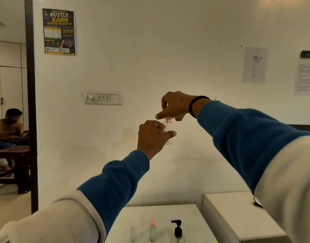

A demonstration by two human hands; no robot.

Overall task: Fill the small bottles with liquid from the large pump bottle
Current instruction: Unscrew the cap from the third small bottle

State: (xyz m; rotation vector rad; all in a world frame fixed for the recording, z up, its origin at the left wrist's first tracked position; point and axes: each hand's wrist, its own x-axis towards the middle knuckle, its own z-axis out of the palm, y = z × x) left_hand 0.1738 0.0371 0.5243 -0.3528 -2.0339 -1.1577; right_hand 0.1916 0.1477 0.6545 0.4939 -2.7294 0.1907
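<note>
Left hand (153, 135) grips small bottle (168, 133); right hand (175, 106) pinches cap (168, 118)

I see a "Hustle Earn" poster (59, 31) high on the white wall, switch panel (103, 97) below it, line-drawing sheet (254, 65) and text notice (304, 77) at right. Seated person (8, 127) at brown table (12, 153) behind the doorframe.

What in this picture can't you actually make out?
- Small clear bottle, head view: the left hand covers part of it; liquid level unreadable.
- Its pink top: the right hand hides most of it.
- Large pump bottle: the bottom edge cuts off its body.
- Two small bottles on the table, one with a pink cap, one without: blurred, contents unclear.
</note>
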